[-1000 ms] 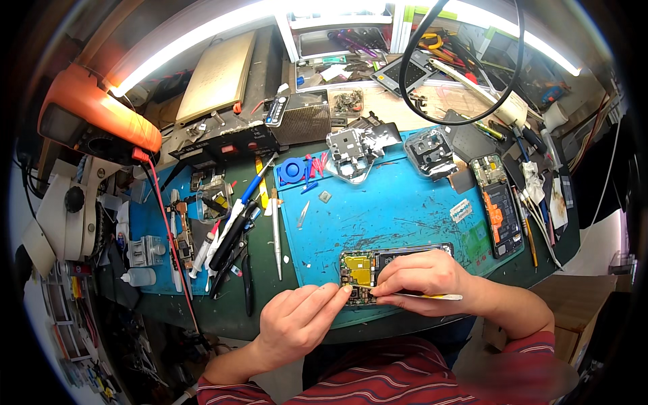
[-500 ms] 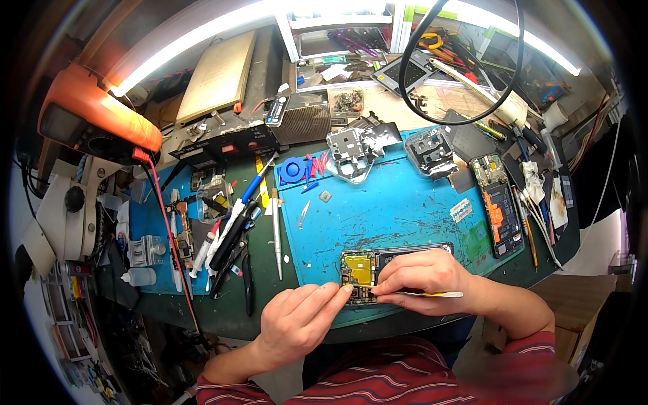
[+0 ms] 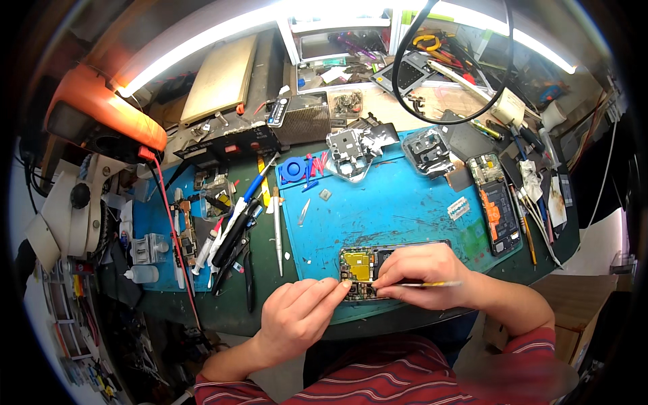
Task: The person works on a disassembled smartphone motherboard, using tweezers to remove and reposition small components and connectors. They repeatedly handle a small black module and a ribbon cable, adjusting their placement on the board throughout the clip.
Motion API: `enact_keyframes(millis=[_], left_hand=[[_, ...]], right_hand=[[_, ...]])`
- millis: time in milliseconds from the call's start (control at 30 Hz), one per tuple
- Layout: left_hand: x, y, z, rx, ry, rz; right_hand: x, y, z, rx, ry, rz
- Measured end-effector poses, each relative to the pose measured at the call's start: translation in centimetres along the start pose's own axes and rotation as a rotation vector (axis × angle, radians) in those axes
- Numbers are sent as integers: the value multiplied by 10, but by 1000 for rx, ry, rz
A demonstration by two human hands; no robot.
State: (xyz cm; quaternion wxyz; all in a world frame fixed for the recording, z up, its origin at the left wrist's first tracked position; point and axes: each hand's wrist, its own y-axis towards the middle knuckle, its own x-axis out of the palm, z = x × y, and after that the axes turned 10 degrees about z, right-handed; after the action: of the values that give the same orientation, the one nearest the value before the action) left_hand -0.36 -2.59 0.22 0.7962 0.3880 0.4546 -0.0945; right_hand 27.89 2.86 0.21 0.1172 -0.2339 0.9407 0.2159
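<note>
Hands (image 3: 364, 290) unmoved on opened phone (image 3: 364, 266)

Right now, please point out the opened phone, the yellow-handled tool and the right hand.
opened phone (image 3: 358, 266), head view, on its yellow inner part.
yellow-handled tool (image 3: 439, 284), head view, on its handle.
right hand (image 3: 422, 273), head view, on its back.

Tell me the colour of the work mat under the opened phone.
Blue, with dark scuff marks: the mat under the phone, head view.

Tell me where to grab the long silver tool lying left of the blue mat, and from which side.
Take the silver tool at mid-shaft, pinching across it from above. It lies flat and alone on the green bench, the mat edge on its right, so the fingers likely fit either side.
</note>
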Motion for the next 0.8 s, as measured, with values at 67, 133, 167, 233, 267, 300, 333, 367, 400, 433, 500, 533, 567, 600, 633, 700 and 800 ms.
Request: enact_keyframes(millis=[67, 133, 167, 233, 267, 300, 333, 367, 400, 433, 500, 533, 567, 600, 633, 700, 800], left_hand=[[1, -2, -4, -86, -120, 31], [-2, 2, -6, -164, -198, 49], [-5, 6, -6, -202, -221, 43], [-11, 18, -8, -149, -214, 2], [-10, 23, -10, -105, -232, 5], [-8, 28, -11, -61, -250, 7], [-6, 31, -12, -17, -268, 9], [0, 32, -14, 4, -298, 13], [8, 31, -19, 26, -327, 18], [12, 30, -21, 47, -356, 22], [16, 30, -21, 45, -341, 14], [18, 30, -22, 44, -332, 10], [19, 28, -22, 45, -332, 6], [20, 27, -23, 45, -331, 2], [21, 25, -24, 46, -330, -2], [20, 27, -26, 70, -321, -28], [19, 27, -27, 80, -302, -53]], right_hand=[[-8, -3, 3, 90, 116, 77], [-17, -9, -4, 455, 427, 210], [-17, -8, -8, 461, 386, 262], [-18, -12, -11, 445, 265, 306], [-17, -16, -12, 465, 230, 289], [-17, -15, -12, 274, 38, 243], [-17, -13, -11, 81, -150, 194], [-13, -16, -8, 16, -148, 206], [-11, -17, -7, -12, -140, 193], [-9, -17, -6, -3, -138, 185], [-7, -18, -4, 10, -139, 177], [-7, -17, -4, 10, -145, 175], [-6, -17, -3, 11, -149, 174], [-5, -17, -2, 9, -150, 175], [-5, -17, -2, 7, -151, 176], [-5, -17, -2, 6, -152, 173], [-6, -17, -2, 5, -151, 163]])
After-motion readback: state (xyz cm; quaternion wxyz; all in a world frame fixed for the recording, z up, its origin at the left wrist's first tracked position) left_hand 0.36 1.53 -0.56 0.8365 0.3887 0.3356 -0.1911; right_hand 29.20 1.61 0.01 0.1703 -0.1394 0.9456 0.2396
